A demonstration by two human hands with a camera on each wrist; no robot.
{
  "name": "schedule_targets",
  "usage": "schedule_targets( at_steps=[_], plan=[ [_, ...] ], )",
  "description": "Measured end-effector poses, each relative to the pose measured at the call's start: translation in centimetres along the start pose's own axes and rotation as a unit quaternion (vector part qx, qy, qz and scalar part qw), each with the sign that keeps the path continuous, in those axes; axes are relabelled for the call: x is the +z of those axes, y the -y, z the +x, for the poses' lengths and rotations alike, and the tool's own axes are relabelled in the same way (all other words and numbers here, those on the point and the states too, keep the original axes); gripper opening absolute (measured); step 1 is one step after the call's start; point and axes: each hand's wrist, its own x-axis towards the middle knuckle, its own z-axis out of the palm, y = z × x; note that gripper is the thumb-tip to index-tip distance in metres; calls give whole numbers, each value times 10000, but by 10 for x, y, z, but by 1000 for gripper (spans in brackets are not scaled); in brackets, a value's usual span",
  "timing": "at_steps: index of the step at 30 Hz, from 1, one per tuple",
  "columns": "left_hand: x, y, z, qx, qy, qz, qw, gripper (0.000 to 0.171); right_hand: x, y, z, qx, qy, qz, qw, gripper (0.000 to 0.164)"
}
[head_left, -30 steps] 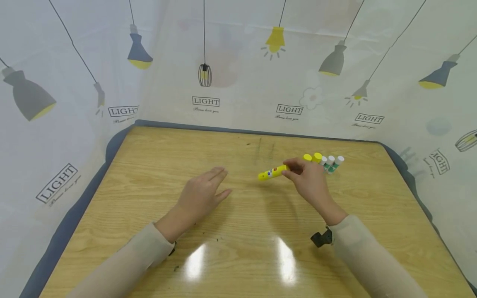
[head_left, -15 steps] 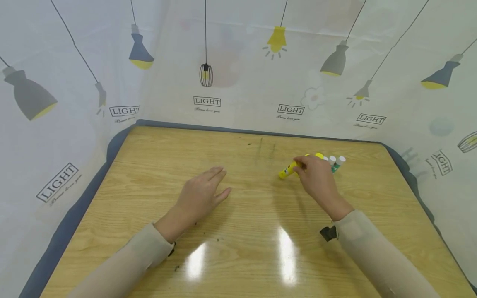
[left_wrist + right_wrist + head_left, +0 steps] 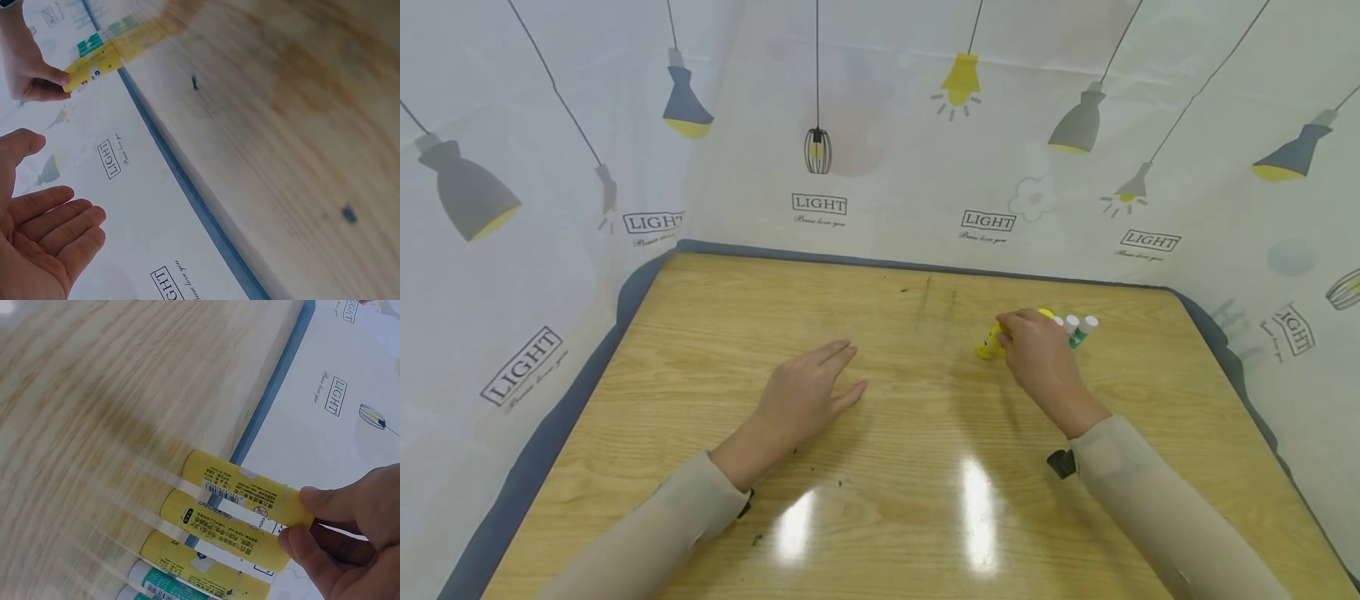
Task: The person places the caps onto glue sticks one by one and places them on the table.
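My right hand (image 3: 1041,358) pinches a yellow glue stick (image 3: 240,487) by its capped top, thumb on one side and fingertips on the other. The stick stands upright at the end of a row, close beside a second yellow glue stick (image 3: 219,528); a third yellow one (image 3: 200,565) follows. Beyond them come green glue sticks (image 3: 165,584) with white caps (image 3: 1072,322), partly behind the hand in the head view. My left hand (image 3: 805,390) holds nothing over the table's middle, fingers extended and thumb apart; its palm (image 3: 37,250) shows in the left wrist view.
The wood-grain table (image 3: 880,467) has small dark marks and two bright reflections. A blue border (image 3: 850,260) runs along its far edge. Behind stands a pale curtain (image 3: 887,108) printed with lamps and the word LIGHT.
My right hand has carried the yellow glue stick rightward to the row and turned it from lying slanted to upright beside the others. The left hand has stayed in place.
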Motion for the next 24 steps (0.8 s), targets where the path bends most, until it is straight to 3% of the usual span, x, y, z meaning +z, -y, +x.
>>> schedule_targets(
  at_steps=[8,16,18,20,24],
  plan=[
    [0,0,-1,-37,51,-175,9998,48,-1,-2,8,8,29,-269,9996,27],
    [-4,0,0,-103,161,68,9998,51,-6,2,10,93,-6,-285,9996,29],
    [-6,0,0,-225,485,226,9983,59,-9,7,6,79,-175,-292,9994,32],
    [-8,0,0,-463,1038,325,9930,72,-13,18,-2,-9,-389,-287,9988,39],
    [-7,-1,-2,-1134,2045,378,9715,90,-12,48,-26,-329,-406,-546,9971,62]
  ],
)
